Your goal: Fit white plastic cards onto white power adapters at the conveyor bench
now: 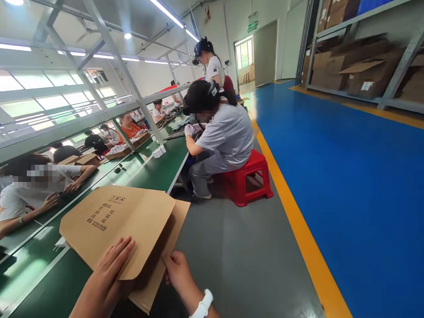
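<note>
A brown cardboard box point(139, 216), folded mostly flat, sits tilted over the near end of the green bench. Black print and small symbols mark its upper panel. My left hand point(107, 274) grips the near edge of that panel, fingers lying straight across the outside; its thumb is mostly hidden. Lower right, my right hand point(180, 269) pinches the edge of the box's other panel between thumb and fingers. A dark gap shows between the two panels on this side. A white band circles my right wrist.
The green workbench point(159, 174) runs away to the back, under a metal frame. A person in grey point(228, 130) sits on a red stool point(250, 176) at its right side. Another person point(39, 190) works at left. Shelves with cartons point(367, 66) stand at right.
</note>
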Motion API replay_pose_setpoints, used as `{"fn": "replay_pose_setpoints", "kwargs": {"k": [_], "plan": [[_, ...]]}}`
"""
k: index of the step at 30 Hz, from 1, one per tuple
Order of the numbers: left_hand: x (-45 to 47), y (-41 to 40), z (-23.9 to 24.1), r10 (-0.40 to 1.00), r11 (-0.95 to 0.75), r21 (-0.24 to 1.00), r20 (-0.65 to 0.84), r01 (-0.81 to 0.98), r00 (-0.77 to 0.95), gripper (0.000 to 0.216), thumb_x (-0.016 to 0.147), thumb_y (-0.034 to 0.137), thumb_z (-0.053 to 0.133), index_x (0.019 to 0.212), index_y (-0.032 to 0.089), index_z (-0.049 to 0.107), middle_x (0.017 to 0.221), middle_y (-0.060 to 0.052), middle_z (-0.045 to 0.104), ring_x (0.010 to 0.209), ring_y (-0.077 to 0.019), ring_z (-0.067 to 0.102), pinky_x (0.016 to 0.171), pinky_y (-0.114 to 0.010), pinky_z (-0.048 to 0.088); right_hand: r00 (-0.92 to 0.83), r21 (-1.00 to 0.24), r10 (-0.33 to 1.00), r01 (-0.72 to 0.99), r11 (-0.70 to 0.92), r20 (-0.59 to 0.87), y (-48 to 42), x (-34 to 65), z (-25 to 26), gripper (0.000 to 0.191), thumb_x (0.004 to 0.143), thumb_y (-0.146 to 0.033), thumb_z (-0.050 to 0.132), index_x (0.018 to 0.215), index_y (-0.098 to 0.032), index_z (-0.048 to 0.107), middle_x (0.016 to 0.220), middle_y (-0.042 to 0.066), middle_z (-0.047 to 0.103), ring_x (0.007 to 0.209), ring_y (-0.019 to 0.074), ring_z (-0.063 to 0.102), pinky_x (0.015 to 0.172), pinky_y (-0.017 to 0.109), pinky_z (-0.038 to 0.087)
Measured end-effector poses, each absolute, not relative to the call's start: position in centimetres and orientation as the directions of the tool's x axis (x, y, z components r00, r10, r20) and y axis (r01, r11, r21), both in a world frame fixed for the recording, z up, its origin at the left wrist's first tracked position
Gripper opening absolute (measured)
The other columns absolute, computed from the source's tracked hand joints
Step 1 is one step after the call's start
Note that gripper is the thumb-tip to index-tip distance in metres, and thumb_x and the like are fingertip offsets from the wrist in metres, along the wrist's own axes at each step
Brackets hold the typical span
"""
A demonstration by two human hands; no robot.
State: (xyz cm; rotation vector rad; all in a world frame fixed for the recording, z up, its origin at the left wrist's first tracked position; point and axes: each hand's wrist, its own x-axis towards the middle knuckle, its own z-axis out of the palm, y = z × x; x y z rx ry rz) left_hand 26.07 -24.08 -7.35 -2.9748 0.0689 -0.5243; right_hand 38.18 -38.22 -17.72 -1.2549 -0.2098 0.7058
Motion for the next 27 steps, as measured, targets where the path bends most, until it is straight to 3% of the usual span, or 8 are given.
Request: {"fn": "replay_pose_setpoints", "kwargs": {"k": [5, 9, 12, 15, 17, 21, 27], "plan": [[25.8, -25.6, -7.3, -0.049, -0.969, -0.244, 0.305, 0.028, 0.951, 0.056, 0.095, 0.035, 0.031, 0.149, 0.033, 0.015, 0.153, -0.01, 0.033, 0.138, -0.034, 0.035, 0.101, -0.058, 0.043, 0.798, -0.97, 0.588, -0.227, 0.088, -0.133, -37.8, 38.0, -17.6, 0.05, 0.083, -0.041, 0.059, 0.047, -0.019, 0.034, 0.042, -0.011, 0.03, 0.041, 0.0052, 0.027, 0.045, 0.022, 0.021], [26.0, -26.3, -7.3, -0.105, -0.927, -0.375, 0.31, 0.02, 0.945, 0.059, 0.093, 0.043, 0.037, 0.149, 0.034, 0.017, 0.15, -0.017, 0.034, 0.128, -0.0416, 0.045, 0.091, -0.058, 0.049, 0.773, -0.97, 0.62, -0.229, 0.075, -0.135, -38.1, 38.2, -17.8, 0.045, 0.086, -0.037, 0.058, 0.05, -0.018, 0.04, 0.045, -0.01, 0.035, 0.042, 0.0057, 0.033, 0.046, 0.021, 0.026], [26.3, -26.6, -7.6, -0.194, -0.865, -0.502, 0.324, -0.006, 0.926, 0.06, 0.087, 0.053, 0.045, 0.143, 0.031, 0.037, 0.145, -0.024, 0.035, 0.116, -0.05, 0.051, 0.081, -0.06, 0.051, 0.758, -0.957, 0.632, -0.274, 0.09, -0.158, -37.9, 38.0, -18.2, 0.042, 0.088, -0.037, 0.057, 0.053, -0.017, 0.044, 0.046, -0.01, 0.038, 0.042, 0.0058, 0.036, 0.046, 0.021, 0.029], [26.8, -27.4, -8.0, -0.172, -0.804, -0.591, 0.335, 0.064, 0.926, 0.042, 0.089, 0.04, 0.046, 0.126, 0.025, 0.061, 0.136, -0.027, 0.044, 0.113, -0.0501, 0.053, 0.079, -0.057, 0.051, 0.752, -0.939, 0.637, -0.32, 0.126, -0.171, -37.8, 37.6, -18.5, 0.041, 0.088, -0.036, 0.057, 0.055, -0.017, 0.044, 0.048, -0.01, 0.039, 0.044, 0.0057, 0.037, 0.047, 0.021, 0.031], [27.2, -28.0, -8.4, -0.109, -0.749, -0.643, 0.355, 0.158, 0.928, 0.034, 0.089, 0.028, 0.048, 0.116, 0.024, 0.068, 0.13, -0.026, 0.052, 0.11, -0.0476, 0.056, 0.08, -0.055, 0.052, 0.737, -0.92, 0.652, -0.36, 0.156, -0.178, -38.1, 37.5, -18.6, 0.04, 0.09, -0.037, 0.054, 0.057, -0.017, 0.044, 0.049, -0.01, 0.04, 0.043, 0.0055, 0.038, 0.046, 0.02, 0.031], [28.2, -29.2, -8.8, -0.023, -0.669, -0.692, 0.385, 0.272, 0.923, 0.031, 0.088, 0.021, 0.052, 0.113, 0.021, 0.07, 0.124, -0.026, 0.058, 0.105, -0.0434, 0.061, 0.081, -0.051, 0.052, 0.69, -0.882, 0.702, -0.428, 0.196, -0.178, -38.8, 38.1, -18.8, 0.043, 0.092, -0.044, 0.049, 0.059, -0.017, 0.045, 0.049, -0.009, 0.043, 0.041, 0.005, 0.038, 0.044, 0.02, 0.033], [28.4, -29.3, -9.1, -0.01, -0.677, -0.66, 0.451, 0.326, 0.892, 0.033, 0.092, 0.025, 0.045, 0.114, 0.013, 0.067, 0.123, -0.024, 0.062, 0.107, -0.0396, 0.062, 0.085, -0.049, 0.052, 0.666, -0.863, 0.727, -0.455, 0.218, -0.167, -38.7, 38.6, -18.7, 0.04, 0.088, -0.048, 0.054, 0.063, -0.017, 0.047, 0.049, -0.009, 0.047, 0.041, 0.0052, 0.041, 0.045, 0.02, 0.035]]}}
